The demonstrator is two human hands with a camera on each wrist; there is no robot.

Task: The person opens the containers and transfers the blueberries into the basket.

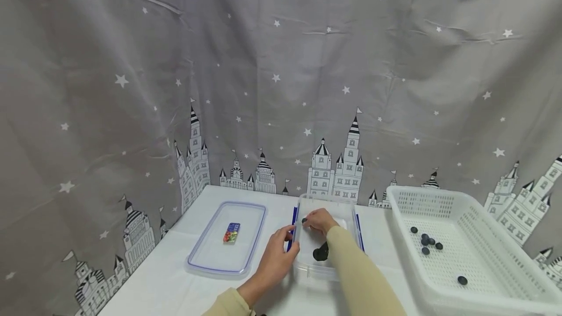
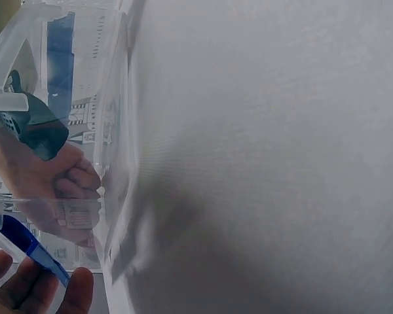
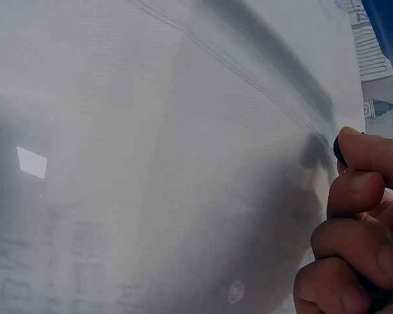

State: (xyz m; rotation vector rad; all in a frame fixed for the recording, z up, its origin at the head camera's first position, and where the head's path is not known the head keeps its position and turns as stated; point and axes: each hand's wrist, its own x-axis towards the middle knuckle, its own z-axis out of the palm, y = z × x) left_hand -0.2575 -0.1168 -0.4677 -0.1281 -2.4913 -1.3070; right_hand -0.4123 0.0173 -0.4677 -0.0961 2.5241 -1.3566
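Note:
A clear plastic container (image 1: 316, 273) with blue side latches stands on the white table. My left hand (image 1: 277, 253) holds its left side, thumb and fingers around the blue latch (image 2: 36, 248) there. Inside the container, my right hand (image 1: 319, 220) pinches a small dark round piece (image 3: 339, 148), like a blueberry, between thumb and forefinger. Its other fingers are curled, with something dark partly hidden beneath them in the right wrist view. Through the clear wall, the left wrist view shows my right hand (image 2: 69, 186) with a dark wrist camera (image 2: 42, 134) above it.
To the left lies a clear lid (image 1: 210, 257) with a blue rim and a colourful label (image 1: 231, 233). On the right stands a white perforated basket (image 1: 456, 199) with several small dark round pieces (image 1: 425, 239). Behind the table hangs a grey curtain (image 1: 281, 87) with stars and castles.

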